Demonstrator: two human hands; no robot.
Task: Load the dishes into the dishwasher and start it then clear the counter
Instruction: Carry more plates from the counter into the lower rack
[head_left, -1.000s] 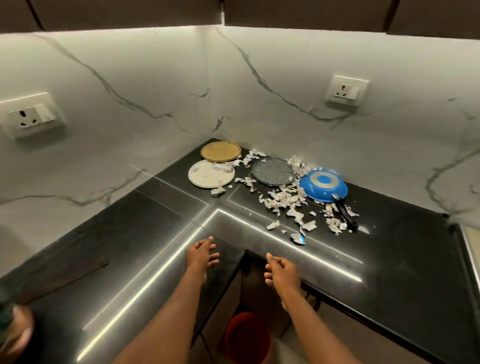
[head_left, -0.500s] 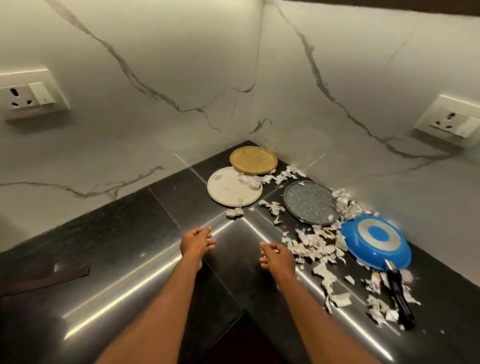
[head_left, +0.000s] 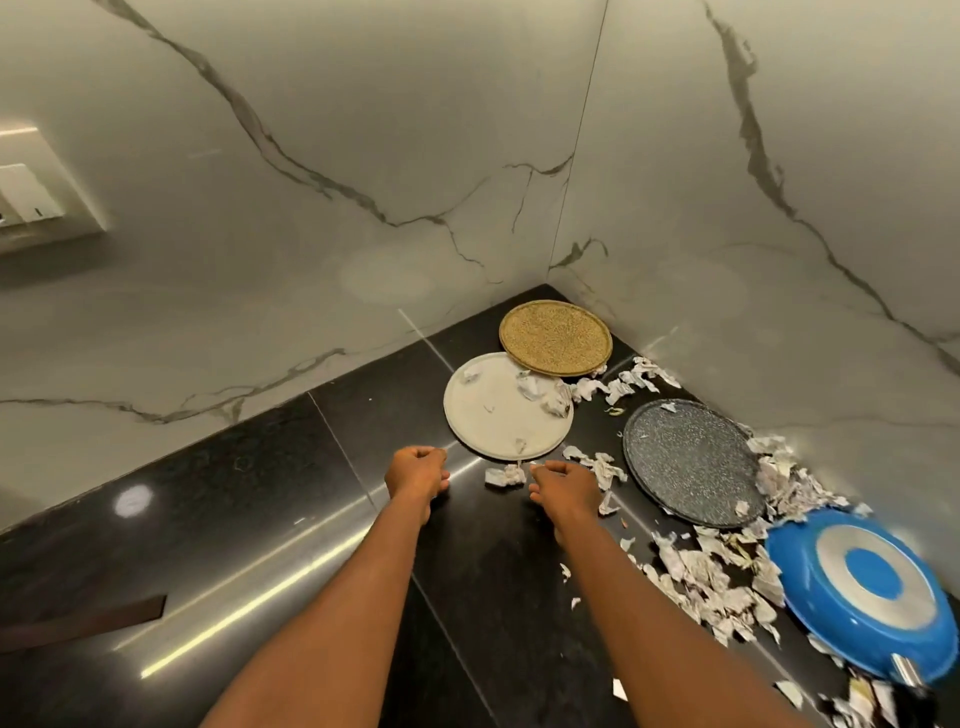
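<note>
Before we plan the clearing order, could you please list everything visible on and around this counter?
Gold plate: one, gold, in the counter's corner, behind the white plate.
White plate: one, white, in front of the gold one, a few scraps on it.
Speckled plate: one, dark grey, right of the white plate.
Pan: one, blue, upside down, far right.
Paper scraps: many, whitish, strewn among the plates and pan.
Counter: one, glossy black.
Walls: two, white marble, grey veins.
Switch plate: one, white, left wall.
Left hand: one, near the white plate's front rim, holding nothing.
Right hand: one, beside a scrap, holding nothing.
</note>
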